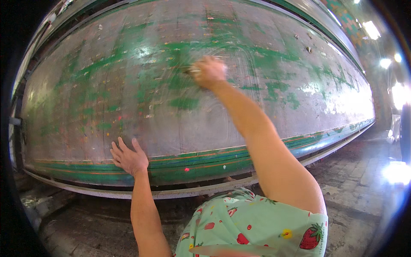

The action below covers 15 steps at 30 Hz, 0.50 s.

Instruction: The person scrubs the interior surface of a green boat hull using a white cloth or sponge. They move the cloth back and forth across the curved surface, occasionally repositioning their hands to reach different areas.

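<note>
Green-grey table [201,128]: left hand [131,158] spread, right hand [209,72] (blurred; grip unclear) seemingly rubbing; next stroke wants even pressure.

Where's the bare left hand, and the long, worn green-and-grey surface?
Bare left hand [132,160], head view: back of the hand.
Long, worn green-and-grey surface [184,103], head view: central green patch.

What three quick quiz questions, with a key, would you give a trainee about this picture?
1. Which hand is at the near edge of the large grey-and-green surface?
2. True or false: the right hand reaches farther out over that surface than the other hand does.
3. The main colour of the person's garment is: (a) black, (b) pale green, (c) orange.

Key: 1. The left hand. 2. True. 3. b.
</note>
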Motion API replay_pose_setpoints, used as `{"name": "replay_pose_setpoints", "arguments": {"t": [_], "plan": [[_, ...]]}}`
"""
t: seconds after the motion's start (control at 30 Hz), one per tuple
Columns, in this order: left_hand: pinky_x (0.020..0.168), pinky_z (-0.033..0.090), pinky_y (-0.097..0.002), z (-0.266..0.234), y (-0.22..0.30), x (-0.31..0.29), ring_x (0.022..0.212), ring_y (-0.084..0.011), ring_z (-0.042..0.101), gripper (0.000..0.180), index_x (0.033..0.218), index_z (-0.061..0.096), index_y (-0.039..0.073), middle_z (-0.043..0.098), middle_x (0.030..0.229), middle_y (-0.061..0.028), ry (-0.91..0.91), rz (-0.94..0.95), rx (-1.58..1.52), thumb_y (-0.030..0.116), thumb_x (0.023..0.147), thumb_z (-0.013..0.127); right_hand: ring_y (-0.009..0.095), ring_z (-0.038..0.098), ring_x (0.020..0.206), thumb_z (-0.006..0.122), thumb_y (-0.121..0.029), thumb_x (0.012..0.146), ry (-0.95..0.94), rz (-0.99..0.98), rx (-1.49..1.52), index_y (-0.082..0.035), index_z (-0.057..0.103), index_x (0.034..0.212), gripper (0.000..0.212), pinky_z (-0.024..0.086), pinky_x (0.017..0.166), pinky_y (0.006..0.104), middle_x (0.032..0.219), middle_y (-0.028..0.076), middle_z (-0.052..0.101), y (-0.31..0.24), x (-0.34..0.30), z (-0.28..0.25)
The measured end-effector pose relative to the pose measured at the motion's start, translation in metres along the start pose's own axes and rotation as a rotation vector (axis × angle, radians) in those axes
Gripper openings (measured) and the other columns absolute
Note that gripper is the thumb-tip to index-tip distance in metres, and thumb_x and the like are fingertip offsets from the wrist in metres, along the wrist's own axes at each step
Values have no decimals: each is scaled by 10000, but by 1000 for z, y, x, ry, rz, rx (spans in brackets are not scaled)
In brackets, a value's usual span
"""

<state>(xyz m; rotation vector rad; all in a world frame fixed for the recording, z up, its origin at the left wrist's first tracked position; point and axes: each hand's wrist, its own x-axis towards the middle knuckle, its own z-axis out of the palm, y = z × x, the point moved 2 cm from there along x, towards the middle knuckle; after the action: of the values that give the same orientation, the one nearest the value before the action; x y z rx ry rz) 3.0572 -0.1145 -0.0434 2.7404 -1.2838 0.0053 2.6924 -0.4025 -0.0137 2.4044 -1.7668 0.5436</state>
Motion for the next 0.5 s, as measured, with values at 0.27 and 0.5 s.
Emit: {"name": "replay_pose_setpoints", "arguments": {"t": [0.27,0.5], "plan": [[1382,309,-663,20,-18,10,1711,-436,436,680,1748,583,188,501,1851,-179,190,95,68,624,1230,512,370,662,1455,863,-355,863,-274,-381,279,-291,860,1368,510,463,1264,683,1528,85,720,-172,-135,-36],[1374,355,-619,31,-35,27,1697,-389,477,701,1765,586,230,510,1859,-132,161,123,67,673,1240,445,370,704,1357,859,-253,863,188,239,185,-284,886,1197,337,496,1140,699,1353,77,781,144,-308,-111]]}}
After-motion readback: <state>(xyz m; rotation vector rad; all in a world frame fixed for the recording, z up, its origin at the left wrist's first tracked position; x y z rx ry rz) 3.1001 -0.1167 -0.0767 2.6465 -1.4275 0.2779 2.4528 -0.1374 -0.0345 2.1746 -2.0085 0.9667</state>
